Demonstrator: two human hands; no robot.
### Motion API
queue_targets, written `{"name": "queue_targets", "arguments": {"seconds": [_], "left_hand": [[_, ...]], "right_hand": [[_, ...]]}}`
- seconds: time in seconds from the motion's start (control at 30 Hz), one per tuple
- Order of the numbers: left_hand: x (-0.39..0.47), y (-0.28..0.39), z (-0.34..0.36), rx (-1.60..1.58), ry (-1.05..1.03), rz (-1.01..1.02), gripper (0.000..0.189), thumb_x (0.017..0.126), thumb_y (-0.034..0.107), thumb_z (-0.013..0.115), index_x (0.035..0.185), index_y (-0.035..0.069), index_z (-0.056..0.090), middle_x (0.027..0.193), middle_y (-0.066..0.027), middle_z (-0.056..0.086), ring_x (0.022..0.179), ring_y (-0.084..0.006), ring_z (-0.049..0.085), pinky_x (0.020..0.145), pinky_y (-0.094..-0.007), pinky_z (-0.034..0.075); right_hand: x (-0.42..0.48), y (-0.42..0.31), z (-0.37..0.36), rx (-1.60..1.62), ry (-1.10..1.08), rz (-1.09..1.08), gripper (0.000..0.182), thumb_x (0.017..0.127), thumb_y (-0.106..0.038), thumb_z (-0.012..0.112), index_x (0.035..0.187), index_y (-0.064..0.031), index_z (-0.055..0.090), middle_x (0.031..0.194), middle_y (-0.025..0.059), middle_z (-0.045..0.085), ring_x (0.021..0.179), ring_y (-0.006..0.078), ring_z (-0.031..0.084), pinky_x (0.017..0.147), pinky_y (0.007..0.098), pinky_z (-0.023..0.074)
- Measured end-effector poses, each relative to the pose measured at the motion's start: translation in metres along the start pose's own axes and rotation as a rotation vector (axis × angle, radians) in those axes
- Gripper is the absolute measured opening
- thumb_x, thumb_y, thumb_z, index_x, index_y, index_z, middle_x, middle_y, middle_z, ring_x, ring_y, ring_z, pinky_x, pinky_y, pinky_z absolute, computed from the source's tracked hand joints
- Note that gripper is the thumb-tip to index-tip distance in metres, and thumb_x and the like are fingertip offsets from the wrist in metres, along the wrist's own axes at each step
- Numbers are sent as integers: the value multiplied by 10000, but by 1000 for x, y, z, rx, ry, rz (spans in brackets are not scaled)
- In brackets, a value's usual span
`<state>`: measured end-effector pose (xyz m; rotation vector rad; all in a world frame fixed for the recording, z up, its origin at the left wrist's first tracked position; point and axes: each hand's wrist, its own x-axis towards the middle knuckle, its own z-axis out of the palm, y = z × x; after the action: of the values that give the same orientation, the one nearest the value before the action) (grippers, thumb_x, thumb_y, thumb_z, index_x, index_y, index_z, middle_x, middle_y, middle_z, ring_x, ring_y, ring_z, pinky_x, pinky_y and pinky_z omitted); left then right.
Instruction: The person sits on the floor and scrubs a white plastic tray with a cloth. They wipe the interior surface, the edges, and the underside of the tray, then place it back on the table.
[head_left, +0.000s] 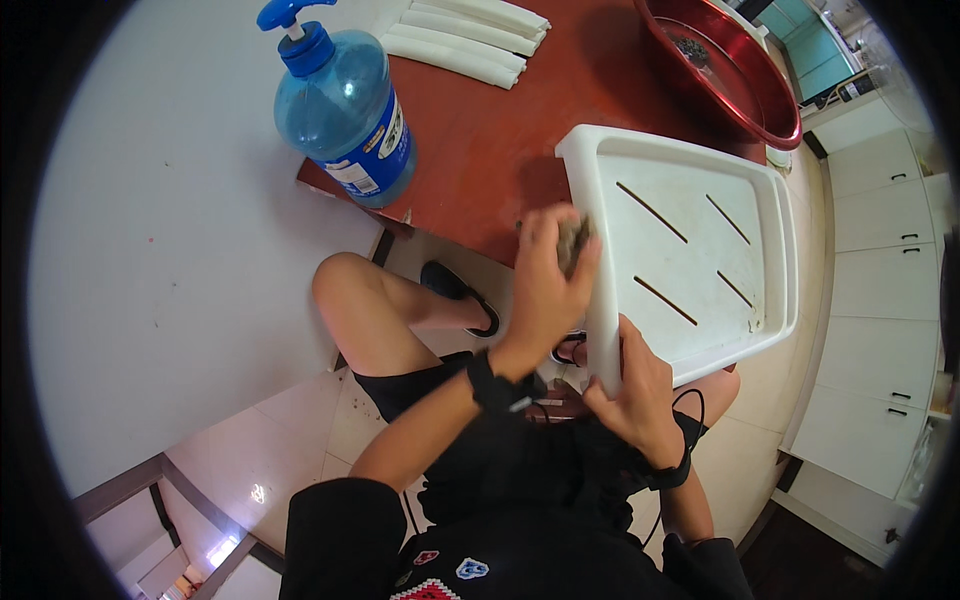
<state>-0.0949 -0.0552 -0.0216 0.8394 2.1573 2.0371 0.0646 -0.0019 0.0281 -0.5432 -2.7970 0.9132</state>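
My left hand holds a brownish-grey scrubbing pad against the outer left side of a white plastic tray; hand and pad are slightly blurred. The tray is tilted and has a raised rim and several diagonal slots. Its near left corner is gripped by my right hand, thumb on the outside and the other fingers behind the rim. Small dark specks lie in the tray's near right corner. Part of the tray rests over the red-brown table, and the rest reaches out above my lap.
A blue pump bottle of liquid stands on the table's left corner. Behind it lie several white plastic pieces. At the back right is a red metal basin with a steel wool scourer inside. White cabinets line the right.
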Motion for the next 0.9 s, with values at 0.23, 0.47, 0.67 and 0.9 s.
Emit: {"name": "queue_targets", "arguments": {"seconds": [0.23,0.47,0.67,0.9], "left_hand": [[-78,11,-4,-57,-125,-166,242,925,52,619,1151,5,547,1090,-174,567,980,-340,581,859,-396,482],[-85,10,-2,2,-115,-150,243,917,33,628,1147,7,554,1119,-161,571,1009,-323,584,882,-389,474],[-75,12,-2,-56,-129,-77,251,901,25,638,1137,13,555,1113,-155,562,998,-319,575,883,-386,468],[23,13,-1,23,35,37,197,905,20,612,1096,21,567,1058,-144,576,958,-286,569,852,-382,459]], "right_hand": [[-5,7,8,-22,20,35,707,698,-94,712,1344,23,450,962,192,650,774,376,663,650,427,535],[-2,1,27,-334,52,121,569,768,-122,737,1240,55,474,830,164,632,699,350,648,590,421,496],[-2,2,22,-201,56,137,459,790,-79,707,1160,71,482,757,196,620,666,391,627,578,460,471],[-25,-16,-7,-41,59,36,498,778,-56,716,1197,80,482,764,227,612,623,416,592,567,470,456]]}}
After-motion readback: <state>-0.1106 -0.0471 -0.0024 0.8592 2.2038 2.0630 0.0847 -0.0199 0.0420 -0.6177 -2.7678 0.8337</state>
